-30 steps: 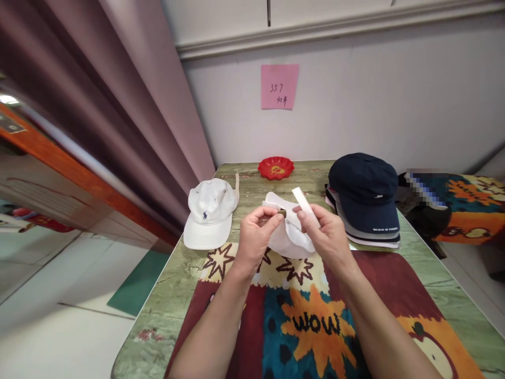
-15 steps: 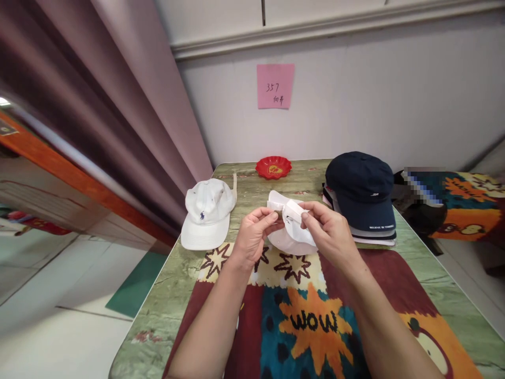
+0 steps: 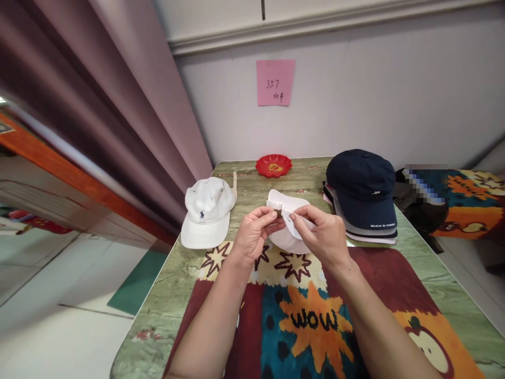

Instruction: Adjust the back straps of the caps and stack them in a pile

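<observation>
Between my hands is a white cap (image 3: 290, 243), its back strap toward me and its brim partly hidden beyond my fingers. My left hand (image 3: 255, 231) pinches the strap near a small dull metal buckle. My right hand (image 3: 321, 231) grips the other part of the strap close beside the buckle, thumb and forefinger pressed together. To the left lies another white cap (image 3: 208, 208) with a small dark blue rider logo, its brim facing me and a strap end sticking up behind it.
A stack of caps topped by a navy cap (image 3: 361, 181) stands on the right. A red scalloped dish (image 3: 273, 165) sits at the back of the green table (image 3: 145, 308). A colourful mat (image 3: 272, 337) covers the front. A pink note (image 3: 275, 82) is on the wall.
My right hand has slid left along the strap, closer to the buckle and my left hand. The left hand keeps its pinch in nearly the same place.
</observation>
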